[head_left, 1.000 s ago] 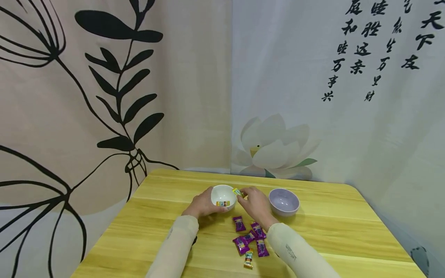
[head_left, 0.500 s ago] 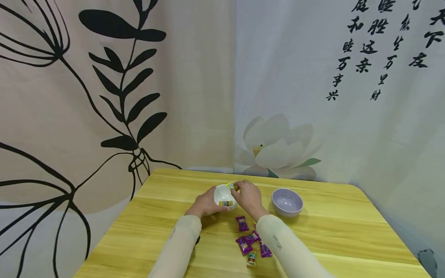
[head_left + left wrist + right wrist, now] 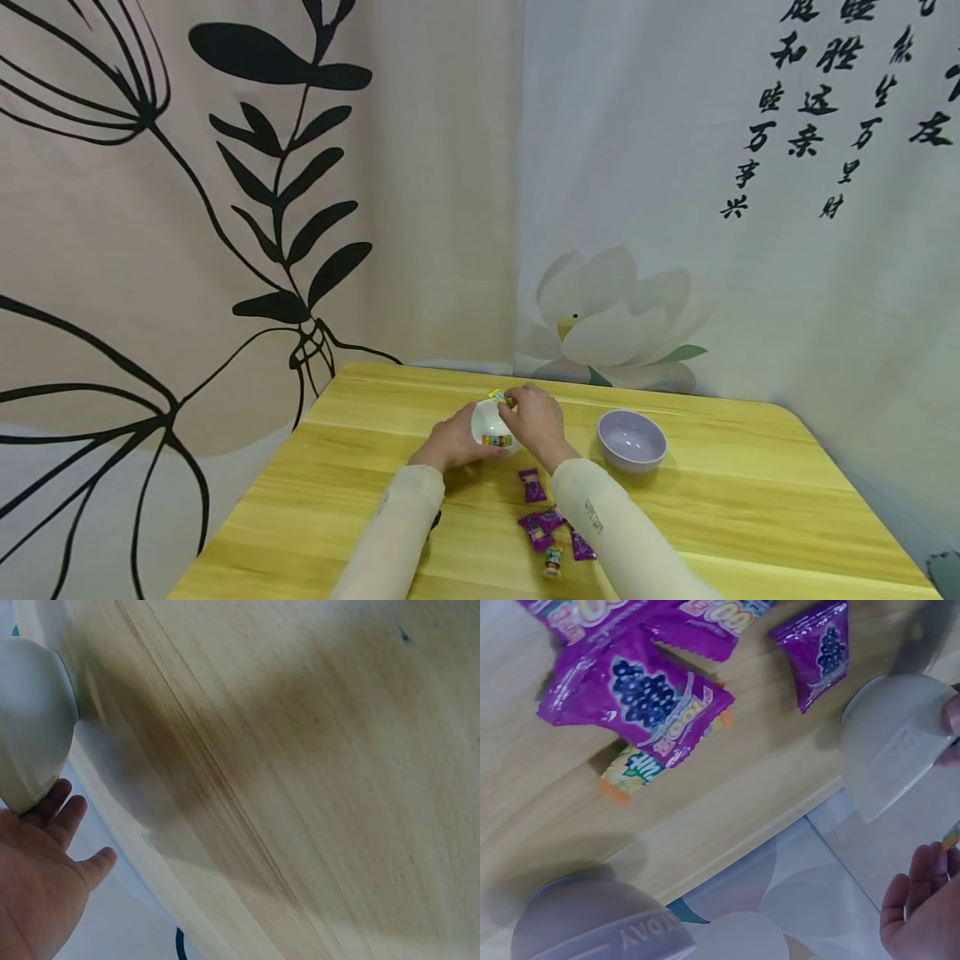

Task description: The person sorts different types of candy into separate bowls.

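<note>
My left hand [image 3: 455,442] grips a white bowl [image 3: 482,423], its opening tipped toward me. The left wrist view shows the bowl's outside [image 3: 34,712] against the fingers. A yellow-wrapped candy [image 3: 497,440] lies inside. At the far rim my right hand [image 3: 538,423] pinches another yellow-wrapped candy [image 3: 497,396], partly hidden by the fingers; only its end [image 3: 951,838] shows in the right wrist view. Nearer me, several purple candy packets printed with grapes [image 3: 641,694] lie on the table, some hidden by the right sleeve. Another yellow-wrapped candy [image 3: 553,560] lies among them.
A lavender bowl [image 3: 632,437] stands upright right of my right hand, with nothing seen in it. The wooden table [image 3: 750,500] ends at a back edge just beyond the bowls. A printed curtain [image 3: 442,208] hangs behind it.
My right hand has moved left with the pinched candy, from beside the white bowl to over its far rim. The whole view has shifted slightly, so things appear further right.
</note>
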Demonstrator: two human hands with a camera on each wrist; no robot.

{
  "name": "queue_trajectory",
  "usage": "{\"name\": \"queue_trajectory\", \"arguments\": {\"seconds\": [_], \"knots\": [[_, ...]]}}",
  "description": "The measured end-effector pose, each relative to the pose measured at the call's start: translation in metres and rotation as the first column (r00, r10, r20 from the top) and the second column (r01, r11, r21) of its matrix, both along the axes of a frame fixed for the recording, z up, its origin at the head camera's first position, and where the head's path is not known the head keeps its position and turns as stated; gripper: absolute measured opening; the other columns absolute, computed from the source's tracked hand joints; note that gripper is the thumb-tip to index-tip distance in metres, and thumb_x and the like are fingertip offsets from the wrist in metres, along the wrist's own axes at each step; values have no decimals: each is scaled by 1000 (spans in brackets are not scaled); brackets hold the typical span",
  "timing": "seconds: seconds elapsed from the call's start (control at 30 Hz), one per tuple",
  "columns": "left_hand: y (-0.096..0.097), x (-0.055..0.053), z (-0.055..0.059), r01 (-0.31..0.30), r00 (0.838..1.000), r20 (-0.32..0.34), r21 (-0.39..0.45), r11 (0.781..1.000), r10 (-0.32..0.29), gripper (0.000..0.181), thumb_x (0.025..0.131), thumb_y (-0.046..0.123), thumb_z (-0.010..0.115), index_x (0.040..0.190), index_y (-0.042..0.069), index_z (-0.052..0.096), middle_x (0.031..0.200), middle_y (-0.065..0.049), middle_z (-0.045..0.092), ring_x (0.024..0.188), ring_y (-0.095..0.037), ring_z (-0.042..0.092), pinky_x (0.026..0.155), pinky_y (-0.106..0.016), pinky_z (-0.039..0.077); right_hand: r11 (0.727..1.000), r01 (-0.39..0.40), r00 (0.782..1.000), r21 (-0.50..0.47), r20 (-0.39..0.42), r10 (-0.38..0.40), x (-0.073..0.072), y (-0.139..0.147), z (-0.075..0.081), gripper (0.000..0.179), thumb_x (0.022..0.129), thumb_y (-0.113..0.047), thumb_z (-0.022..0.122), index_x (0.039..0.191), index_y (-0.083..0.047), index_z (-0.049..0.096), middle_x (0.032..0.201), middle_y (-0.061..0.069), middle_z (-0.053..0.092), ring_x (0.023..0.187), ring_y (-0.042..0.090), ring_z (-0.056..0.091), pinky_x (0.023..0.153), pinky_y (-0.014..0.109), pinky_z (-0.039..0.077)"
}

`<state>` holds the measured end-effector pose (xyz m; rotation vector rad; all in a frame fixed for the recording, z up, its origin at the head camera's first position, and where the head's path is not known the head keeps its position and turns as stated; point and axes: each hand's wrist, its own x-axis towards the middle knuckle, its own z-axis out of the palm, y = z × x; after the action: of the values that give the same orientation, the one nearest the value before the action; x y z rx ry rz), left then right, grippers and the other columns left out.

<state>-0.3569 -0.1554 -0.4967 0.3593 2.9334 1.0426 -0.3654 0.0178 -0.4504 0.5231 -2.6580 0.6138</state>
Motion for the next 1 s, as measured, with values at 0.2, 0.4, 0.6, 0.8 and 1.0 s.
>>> {"name": "queue_trajectory", "arguments": {"seconds": [0.2,0.4,0.6,0.8,1.0], "knots": [[6,-2,-1,-5,1000,0,-21,1000,5,81,73,58,82,133,14,50,112,1,63,98,-18,58,96,-57,39,1000,-13,1000,19,19,13,1,3,-1,33,93,-34,69,115,-10,73,108,10,69,92,30,68,77,46,56],[8,4,4,-21,1000,9,-5,1000,21,89,72,58,82,138,10,47,117,-3,62,99,-21,57,96,-56,40,1000,-6,1000,16,21,6,3,9,0,30,95,-30,67,116,-9,73,112,12,69,95,31,68,79,47,56],[7,6,5,-54,998,33,20,998,53,94,71,57,83,142,10,45,120,-4,62,102,-26,56,93,-55,43,1000,19,999,-16,26,-19,5,21,2,28,95,-28,67,114,-9,73,110,10,70,96,30,68,80,46,56],[2,6,1,-67,997,39,9,998,66,98,69,59,84,145,12,43,123,-5,61,106,-28,58,93,-54,46,998,22,998,-57,57,-19,9,35,-1,28,95,-26,67,114,-7,73,107,9,70,97,29,67,83,47,54],[2,5,1,-73,996,46,20,997,72,102,65,60,86,145,13,43,125,-5,61,108,-29,59,92,-52,48,997,-34,998,-63,46,37,21,56,-8,28,94,-24,68,113,-5,73,105,10,71,93,29,66,79,46,55]]}}
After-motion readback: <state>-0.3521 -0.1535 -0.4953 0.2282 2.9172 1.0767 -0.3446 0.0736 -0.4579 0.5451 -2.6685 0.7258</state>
